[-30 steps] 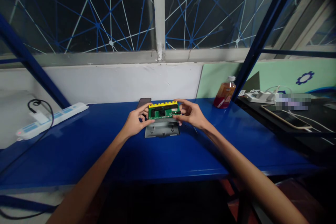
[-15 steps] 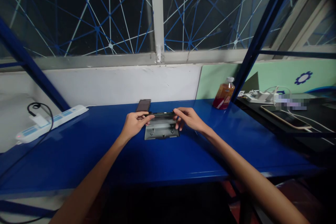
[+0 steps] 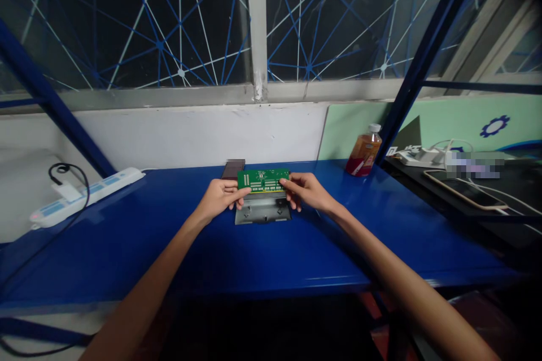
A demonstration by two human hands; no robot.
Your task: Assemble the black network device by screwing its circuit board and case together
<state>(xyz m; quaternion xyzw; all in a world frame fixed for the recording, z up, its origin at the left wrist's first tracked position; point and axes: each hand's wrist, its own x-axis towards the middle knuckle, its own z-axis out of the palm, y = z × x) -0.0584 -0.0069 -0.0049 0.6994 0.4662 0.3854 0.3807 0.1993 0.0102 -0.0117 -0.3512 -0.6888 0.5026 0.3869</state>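
Note:
A green circuit board [image 3: 263,180] is held up between both hands, its soldered underside facing me and a thin yellow strip along its lower edge. My left hand [image 3: 221,197] pinches the board's left end, thumb in front. At the right end, my right hand [image 3: 308,192] grips it with the thumb on the near face and fingers behind. Below the board, a dark grey plastic casing half [image 3: 263,213] lies on the blue table, its inner side up, its far part hidden by the board.
On the blue table [image 3: 190,271] a dark phone-like slab [image 3: 234,169] lies behind my left hand. A white power strip [image 3: 91,197] with a black cable is at the left. A drink bottle [image 3: 364,151] stands back right, and a phone [image 3: 464,189] lies on the black surface beyond.
The circuit board has been turned over in my hands: its yellow-connector component side faced me, then its thin edge, now its soldered side. The casing half stays put.

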